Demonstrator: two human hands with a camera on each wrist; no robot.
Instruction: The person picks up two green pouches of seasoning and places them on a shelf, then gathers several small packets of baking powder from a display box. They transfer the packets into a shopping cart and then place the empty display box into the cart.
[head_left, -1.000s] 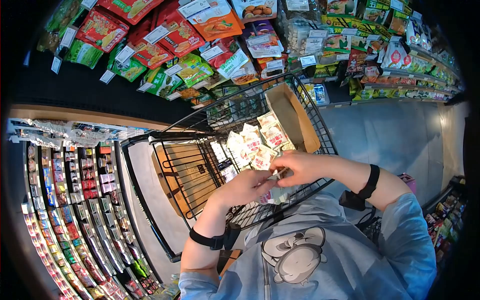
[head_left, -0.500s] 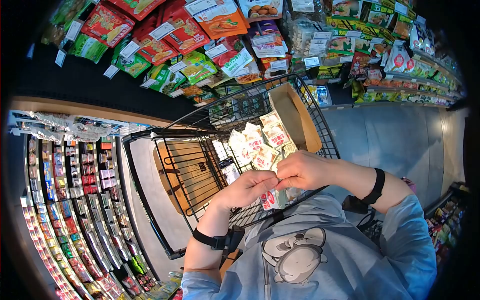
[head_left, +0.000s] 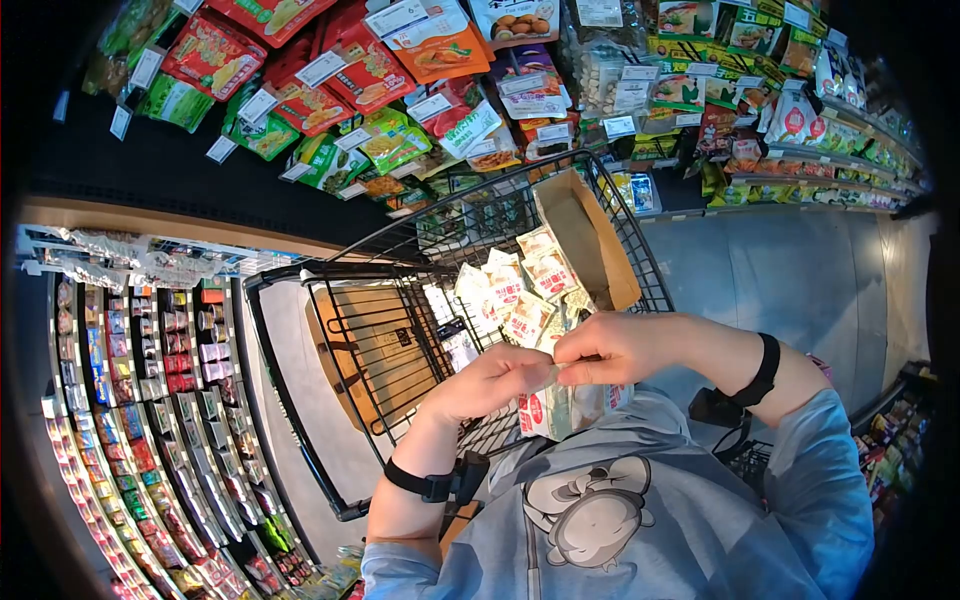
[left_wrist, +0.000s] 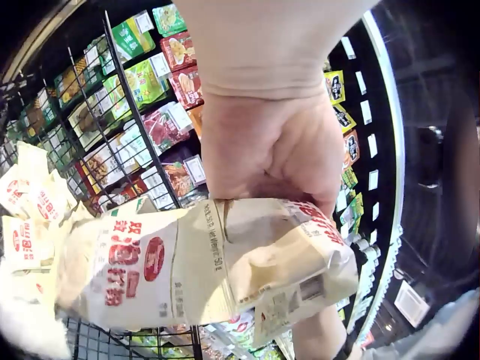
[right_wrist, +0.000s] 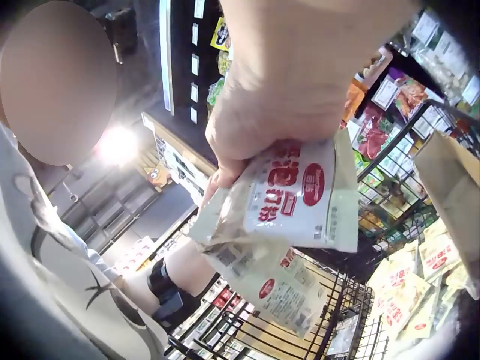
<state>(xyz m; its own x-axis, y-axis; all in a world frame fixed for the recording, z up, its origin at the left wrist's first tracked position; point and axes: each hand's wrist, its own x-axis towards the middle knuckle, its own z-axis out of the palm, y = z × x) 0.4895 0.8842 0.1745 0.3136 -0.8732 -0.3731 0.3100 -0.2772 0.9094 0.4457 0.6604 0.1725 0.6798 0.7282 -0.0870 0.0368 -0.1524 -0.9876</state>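
I see L hand (head_left: 488, 382) w/ fingers curled in, pinching cream/red pkts (head_left: 565, 415) | R hand (head_left: 622, 346) likewise, pinching pkts right beside L | pkts loc: under both hands, nr side of cart (head_left: 335, 269), just in front of shirt (head_left: 690, 500) | I've other pkts (head_left: 503, 290) in cart, next to brown carton (head_left: 612, 245)

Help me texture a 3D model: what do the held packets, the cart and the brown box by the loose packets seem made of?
Held packets: probably plastic film or laminate, slightly glossy; they crease and catch highlights.
Cart: likely metal wire, dark finish; thin bars form its grid. Paint or plastic coating, I can't tell.
Brown box: apparently cardboard, matte; thin, plain brown walls.
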